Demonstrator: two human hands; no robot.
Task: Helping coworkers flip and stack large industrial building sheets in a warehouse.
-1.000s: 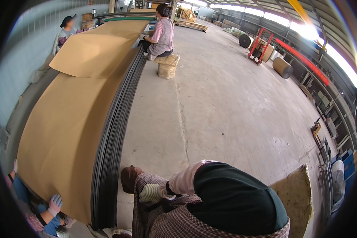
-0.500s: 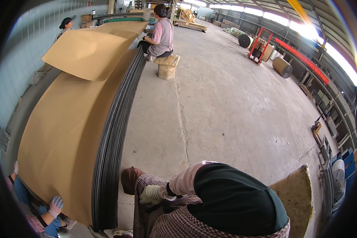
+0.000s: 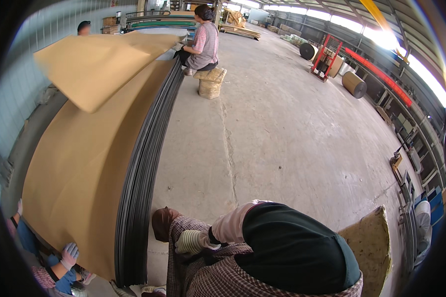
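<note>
My right hand (image 3: 189, 242), in a striped knit glove, rests on my checked apron (image 3: 218, 270) beside a brown-covered knee (image 3: 164, 223). Its fingers are hidden, so its grip does not show. My left hand is out of view. Left of my knee stands a tall stack of thin dark sheets (image 3: 141, 198), with a tan sheet (image 3: 69, 183) on top. A second tan sheet (image 3: 94, 69) is raised over the far half, its near corner hanging in the air. At lower left, a co-worker's gloved hand (image 3: 69, 255) touches the tan sheet's near edge; another gloved hand (image 3: 20, 207) is at its left edge.
A co-worker (image 3: 205, 42) sits beside the stack's far end, near a wrapped stool (image 3: 210, 83). Another person (image 3: 83, 28) is partly hidden behind the raised sheet. Concrete floor (image 3: 277, 133) stretches right, toward a red lift (image 3: 326, 58) and a brown roll (image 3: 354, 84). A padded seat (image 3: 371, 245) is beside me.
The raised tan sheet's near part has swung left and its corner has shifted, blurred by motion. It now hides more of the far-left person. My right hand has not moved.
</note>
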